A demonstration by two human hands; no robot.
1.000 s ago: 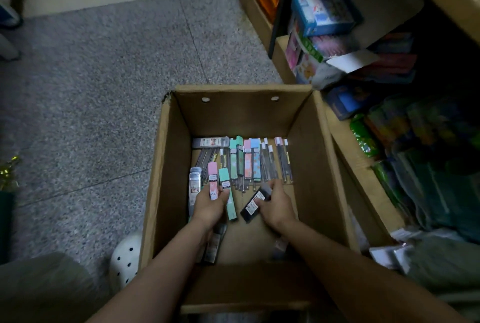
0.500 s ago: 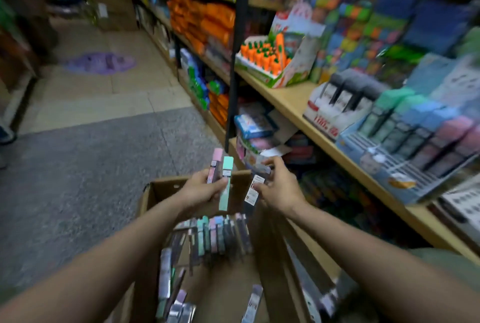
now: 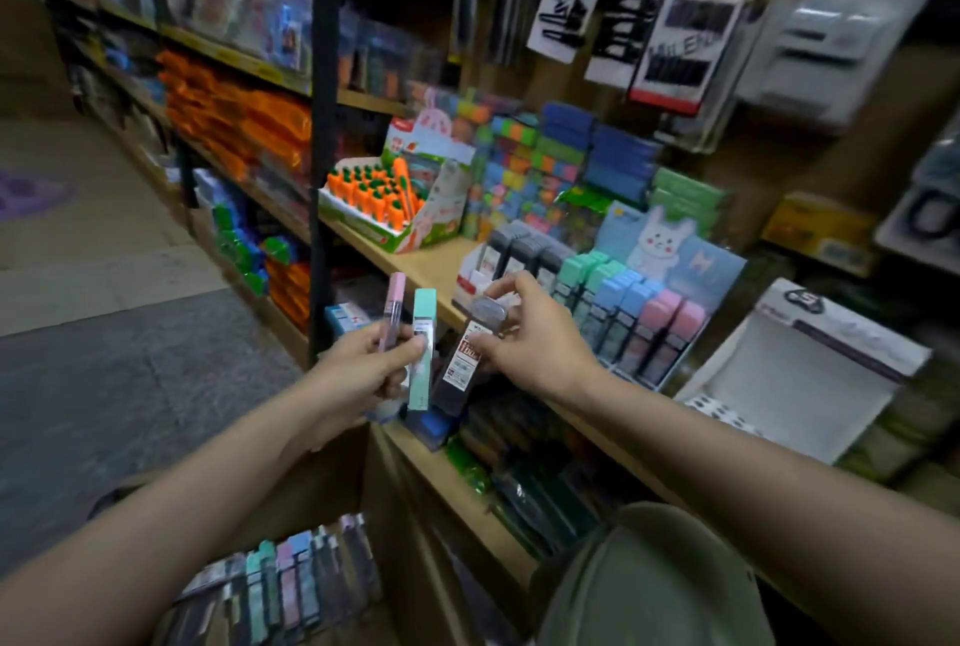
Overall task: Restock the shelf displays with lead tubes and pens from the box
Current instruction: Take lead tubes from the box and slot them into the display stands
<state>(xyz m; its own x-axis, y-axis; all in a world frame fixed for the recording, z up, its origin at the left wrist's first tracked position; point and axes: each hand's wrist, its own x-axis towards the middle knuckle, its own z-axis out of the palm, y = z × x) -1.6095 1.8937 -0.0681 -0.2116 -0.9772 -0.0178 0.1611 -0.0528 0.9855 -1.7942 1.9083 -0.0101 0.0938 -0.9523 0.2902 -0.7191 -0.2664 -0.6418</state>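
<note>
Beside the tiered lead display [image 3: 618, 313] on the wooden shelf [image 3: 415, 266], seen from the head camera, three lead tubes are held up. A pink tube [image 3: 390, 310] and a mint tube [image 3: 422, 349] are gripped upright in the left hand [image 3: 363, 370], with fingers and thumb curled round their middles, so that the caps stand above the hand and the mint tube's lower end hangs below it. A dark tube [image 3: 460, 365] with a red and white label is pinched in the right hand [image 3: 530, 333]: its grey cap end lies under the curled fingers [image 3: 511, 287], and its body slants down toward the left of the hand, just short of the display's front edge. Both hands are closed on their tubes; neither is free.

The tubes are judged to be light, stiff plastic cases, smooth and rather slippery, with caps that might pop if squeezed. Hold is best taken across the flat sides at mid-length or just below the cap, so that the lower end is left free for a slot. The display's dark-capped row, left of its mint, blue and pink rows, is judged the likely place for the dark tube.

Below the display, the cardboard box [image 3: 332, 489] holds many more tubes [image 3: 291, 588] lying in a row.
</note>
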